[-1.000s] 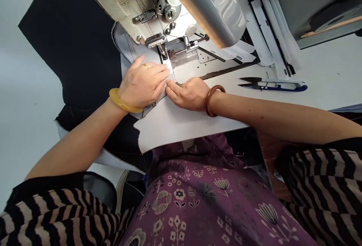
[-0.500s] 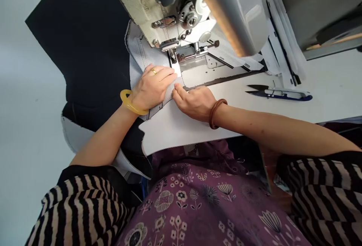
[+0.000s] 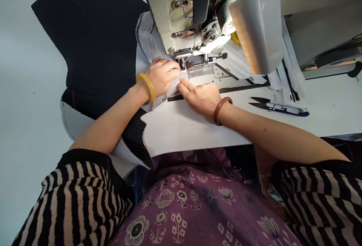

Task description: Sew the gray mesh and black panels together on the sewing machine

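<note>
My left hand (image 3: pixel 164 76) lies flat on a piece of grey mesh-like fabric (image 3: pixel 146 49), its fingers stretched toward the presser foot (image 3: pixel 182 64) of a sewing machine (image 3: pixel 166 16). A ring and a yellow bangle are on this hand and wrist. Just in front of the foot, my right hand (image 3: pixel 202 97) has its thumb and fingers closed at the near edge of the same fabric; the exact grip is partly hidden. A brown bangle circles that wrist. Large black fabric (image 3: pixel 98 42) is joined to the grey piece and spreads out to the left.
Thread snips (image 3: pixel 279 107) with dark blades lie on the white table (image 3: pixel 181 132), right of my right hand. Behind them are strips of white mesh material (image 3: pixel 292 61). The machine's grey cover (image 3: pixel 257 31) hangs above the work area.
The view has shifted, so the machine sits lower and farther right in the picture. Both hands have moved with the fabric closer to the presser foot. The snips lie still.
</note>
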Action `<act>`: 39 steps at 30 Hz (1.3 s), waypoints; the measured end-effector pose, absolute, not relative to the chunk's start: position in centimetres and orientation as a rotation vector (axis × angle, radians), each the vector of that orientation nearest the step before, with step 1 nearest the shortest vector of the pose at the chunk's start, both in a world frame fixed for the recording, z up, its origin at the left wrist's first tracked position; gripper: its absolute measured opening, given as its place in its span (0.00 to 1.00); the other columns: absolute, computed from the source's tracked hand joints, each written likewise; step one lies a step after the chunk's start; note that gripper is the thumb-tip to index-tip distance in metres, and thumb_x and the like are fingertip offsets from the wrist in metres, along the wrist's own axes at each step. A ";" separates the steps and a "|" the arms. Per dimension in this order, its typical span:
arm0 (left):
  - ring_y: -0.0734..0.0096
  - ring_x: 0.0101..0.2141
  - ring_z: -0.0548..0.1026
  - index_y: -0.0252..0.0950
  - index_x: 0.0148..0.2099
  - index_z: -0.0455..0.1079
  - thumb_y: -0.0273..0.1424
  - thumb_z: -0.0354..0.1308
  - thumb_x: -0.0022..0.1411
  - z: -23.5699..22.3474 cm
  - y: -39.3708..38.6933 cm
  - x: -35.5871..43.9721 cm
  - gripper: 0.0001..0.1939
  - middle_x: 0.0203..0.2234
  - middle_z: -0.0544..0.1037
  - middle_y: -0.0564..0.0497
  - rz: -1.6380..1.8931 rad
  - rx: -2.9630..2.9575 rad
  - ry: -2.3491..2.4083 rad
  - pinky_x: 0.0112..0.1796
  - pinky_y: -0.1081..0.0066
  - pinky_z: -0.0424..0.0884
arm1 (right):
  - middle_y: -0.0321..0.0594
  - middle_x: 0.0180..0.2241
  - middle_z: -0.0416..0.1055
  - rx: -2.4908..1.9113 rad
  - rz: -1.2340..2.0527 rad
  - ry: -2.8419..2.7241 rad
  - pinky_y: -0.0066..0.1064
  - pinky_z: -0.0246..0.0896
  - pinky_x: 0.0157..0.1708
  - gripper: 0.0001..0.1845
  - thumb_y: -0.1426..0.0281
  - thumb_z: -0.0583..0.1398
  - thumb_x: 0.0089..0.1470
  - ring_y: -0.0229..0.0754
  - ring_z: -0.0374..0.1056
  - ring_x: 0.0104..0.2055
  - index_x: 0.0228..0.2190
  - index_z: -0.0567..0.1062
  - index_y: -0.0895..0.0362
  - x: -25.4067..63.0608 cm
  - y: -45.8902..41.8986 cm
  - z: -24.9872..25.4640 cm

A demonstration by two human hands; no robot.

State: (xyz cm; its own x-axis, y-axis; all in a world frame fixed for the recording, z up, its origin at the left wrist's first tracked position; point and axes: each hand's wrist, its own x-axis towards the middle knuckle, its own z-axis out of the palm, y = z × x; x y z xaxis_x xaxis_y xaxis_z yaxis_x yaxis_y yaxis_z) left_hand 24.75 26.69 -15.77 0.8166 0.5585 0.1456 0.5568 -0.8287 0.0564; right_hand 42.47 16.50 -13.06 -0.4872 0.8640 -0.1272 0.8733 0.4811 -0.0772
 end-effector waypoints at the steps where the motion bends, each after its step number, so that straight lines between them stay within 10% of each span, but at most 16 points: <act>1: 0.61 0.43 0.76 0.40 0.42 0.74 0.26 0.43 0.64 -15.7 26.8 24.8 0.17 0.45 0.79 0.48 0.251 2.967 0.924 0.52 0.55 0.69 | 0.61 0.64 0.60 1.560 -0.204 2.632 0.34 0.54 0.29 0.29 0.78 0.39 0.63 0.45 0.72 0.36 0.58 0.68 0.63 42.5 16.6 -13.1; 8: 0.58 0.42 0.74 0.39 0.42 0.71 0.36 0.51 0.62 -13.9 24.5 24.6 0.11 0.41 0.78 0.44 0.207 3.104 0.788 0.45 0.52 0.74 | 0.63 0.64 0.60 1.611 -0.277 2.624 0.34 0.54 0.28 0.29 0.76 0.41 0.64 0.45 0.71 0.34 0.60 0.67 0.63 42.4 16.7 -13.2; 18: 0.58 0.55 0.76 0.33 0.50 0.72 0.22 0.46 0.64 -14.0 22.8 23.4 0.17 0.53 0.77 0.42 0.317 3.105 0.551 0.52 0.59 0.78 | 0.64 0.59 0.66 1.547 -0.298 2.728 0.34 0.51 0.27 0.28 0.78 0.40 0.63 0.43 0.69 0.33 0.52 0.74 0.65 42.3 16.0 -13.4; 39: 0.66 0.48 0.80 0.35 0.43 0.75 0.23 0.46 0.68 -15.1 23.4 24.0 0.15 0.45 0.82 0.49 0.618 3.154 0.578 0.47 0.69 0.80 | 0.52 0.61 0.65 1.651 -0.327 2.643 0.33 0.42 0.26 0.28 0.74 0.40 0.66 0.41 0.68 0.33 0.57 0.70 0.59 43.0 16.0 -13.2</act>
State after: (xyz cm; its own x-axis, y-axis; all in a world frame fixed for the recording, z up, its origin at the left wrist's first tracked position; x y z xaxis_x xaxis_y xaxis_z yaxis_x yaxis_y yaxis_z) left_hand 23.97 23.40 -15.12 0.8662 0.3171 0.3860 0.3641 -0.9299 -0.0530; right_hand 43.00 16.04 -13.17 -0.4446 0.8881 -0.1164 0.8897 0.4229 -0.1720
